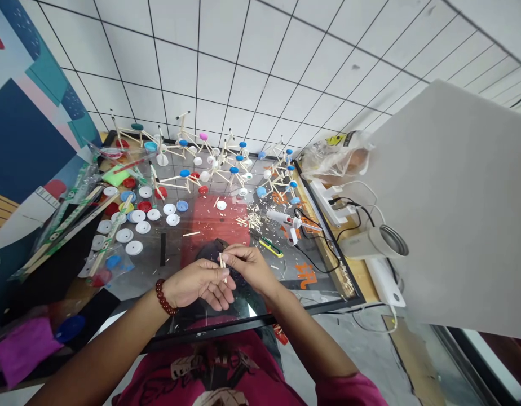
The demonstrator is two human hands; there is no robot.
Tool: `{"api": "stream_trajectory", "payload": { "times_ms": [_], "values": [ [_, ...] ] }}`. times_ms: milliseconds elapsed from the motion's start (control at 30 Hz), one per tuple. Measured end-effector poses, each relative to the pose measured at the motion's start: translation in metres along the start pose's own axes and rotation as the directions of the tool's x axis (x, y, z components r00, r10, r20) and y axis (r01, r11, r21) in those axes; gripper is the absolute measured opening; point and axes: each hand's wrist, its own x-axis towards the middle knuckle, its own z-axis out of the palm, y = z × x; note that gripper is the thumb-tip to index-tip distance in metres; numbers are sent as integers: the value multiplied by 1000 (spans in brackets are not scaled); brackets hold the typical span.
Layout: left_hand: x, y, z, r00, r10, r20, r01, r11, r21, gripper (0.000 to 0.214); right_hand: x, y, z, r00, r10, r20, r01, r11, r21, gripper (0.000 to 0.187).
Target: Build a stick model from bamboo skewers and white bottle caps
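A thin pale wooden stick is held upright between the two hands, above the near edge of the glass-topped bench. The right hand is closed on the stick, which is pinched near its top between thumb and fingertips. The left hand is turned palm up and half open, its fingers loosely curled and its thumb laid against the stick's lower part; whether a grip is made there cannot be told. A dark red bead bracelet is worn on the left wrist. Just beyond the right hand a small yellow-green cutter is seen on the glass, and further out to that side a white glue gun with a black cord. Pale wood shavings are scattered ahead of the hands. Flat white plastic bottle caps are spread beyond the left hand, and frames of wooden sticks and coloured caps are ranged well beyond both hands by the tiled wall.
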Motion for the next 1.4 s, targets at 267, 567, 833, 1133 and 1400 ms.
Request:
{"api": "stream_trajectory", "payload": {
  "times_ms": [267,567,833,1133,1400],
  "values": [
    [0,2,3,994,97,-50,-98,995,-20,37,4,-1,6,998,58,9,-58,991,119,25],
    [3,-1,4,952,154,-264,-187,977,-105,38,-9,-10,-11,945,-232,232,303,890,-341,90],
    [4,-6,3,962,136,-238,-155,986,-60,36,-10,-5,-13,881,-385,275,472,753,-458,63],
    [2,-4,3,969,161,-186,-173,984,-47,34,-8,-4,-14,960,-171,221,200,973,-116,57],
    [6,-7,6,975,163,-151,-168,985,-22,36,1,3,-4,999,30,35,-35,986,161,13]
  ]
}}
